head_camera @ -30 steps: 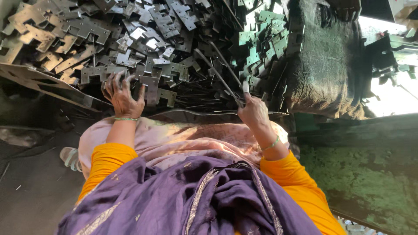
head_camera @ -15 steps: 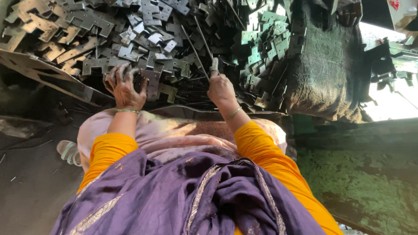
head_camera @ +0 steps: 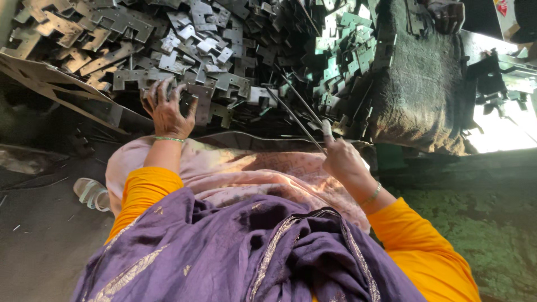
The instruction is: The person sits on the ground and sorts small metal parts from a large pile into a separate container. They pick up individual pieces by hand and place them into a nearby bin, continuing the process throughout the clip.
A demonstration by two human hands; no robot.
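The left hand [head_camera: 168,109] lay spread, fingers apart, on the pile of stamped metal brackets [head_camera: 184,45], mid-sorting, while the right hand [head_camera: 341,156] clamped thin metal rods [head_camera: 296,112]; threading likely needed one bracket pinched free.

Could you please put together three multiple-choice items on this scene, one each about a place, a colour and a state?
1. Where does the left hand rest?
A. On the heap of metal brackets
B. On the dark sack
C. On the sandal

2. What colour are the sleeves?
A. Green
B. White
C. Orange

3. How is the thin metal rod held?
A. Lying loose on the lap
B. Gripped in the right hand, pointing into the heap
C. Held in both hands

Answers:
1 A, the spread fingers press on flat grey pieces at the heap's near edge.
2 C, both forearms show orange cloth beside the purple scarf.
3 B, the right fingers close round the rod's near end while its far end reaches among the brackets.
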